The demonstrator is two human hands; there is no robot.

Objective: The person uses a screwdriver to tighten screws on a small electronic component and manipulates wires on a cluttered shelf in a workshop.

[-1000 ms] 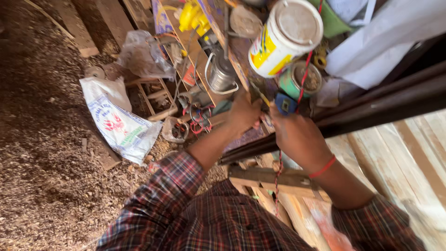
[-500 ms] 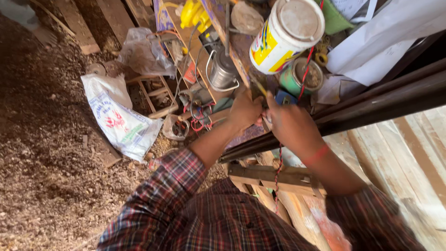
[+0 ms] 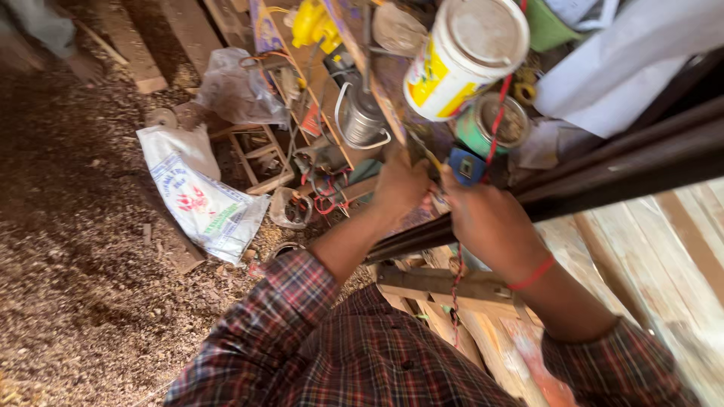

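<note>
Both of my hands meet at the edge of a cluttered workbench. My left hand is closed around a small dark tool with a yellow part, whose tip is hidden between the hands. My right hand is curled beside it, touching the same spot, just below a small blue box; what its fingers hold cannot be made out. A red cord runs down past the blue box. I wear a plaid shirt and a red band on the right wrist.
On the bench stand a white and yellow plastic tub, a green tin, a metal cup and a yellow tool. A dark metal bar crosses the bench. White sacks lie on the sawdust floor. Wooden planks sit right.
My hands have stayed together at the bench edge; the right hand has drawn slightly closer to the left. The view has shifted a little.
</note>
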